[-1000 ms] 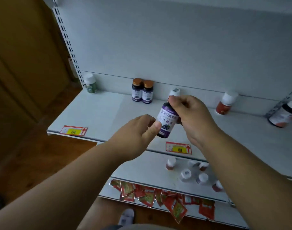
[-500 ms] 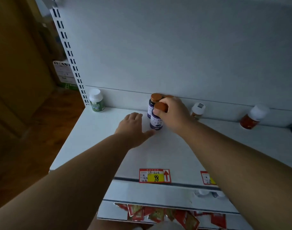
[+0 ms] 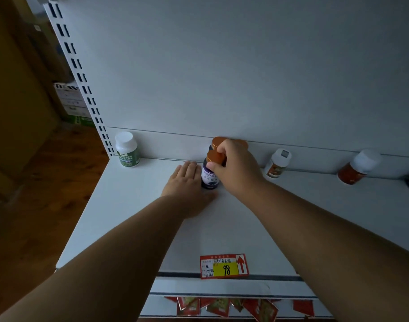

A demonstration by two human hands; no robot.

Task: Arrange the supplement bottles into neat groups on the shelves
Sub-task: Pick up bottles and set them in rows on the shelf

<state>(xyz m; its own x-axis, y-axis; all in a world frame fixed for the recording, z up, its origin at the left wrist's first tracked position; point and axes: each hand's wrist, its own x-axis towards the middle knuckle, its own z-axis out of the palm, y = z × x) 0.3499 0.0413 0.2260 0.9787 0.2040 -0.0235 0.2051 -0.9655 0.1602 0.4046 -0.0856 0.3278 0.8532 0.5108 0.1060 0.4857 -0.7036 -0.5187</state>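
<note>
White shelf (image 3: 134, 219), right hand (image 3: 237, 169) gripping purple bottle (image 3: 210, 175), left hand (image 3: 187, 182) flat

Retail shop aisle: white metal gondola shelf (image 3: 129, 228) with slotted upright (image 3: 82, 77) at its left edge, red-yellow price tag (image 3: 224, 266) reading 98 on the front edge, red sachets (image 3: 222, 306) on the shelf below, stacked cartons (image 3: 70, 101) behind, wood floor (image 3: 48, 182).
</note>
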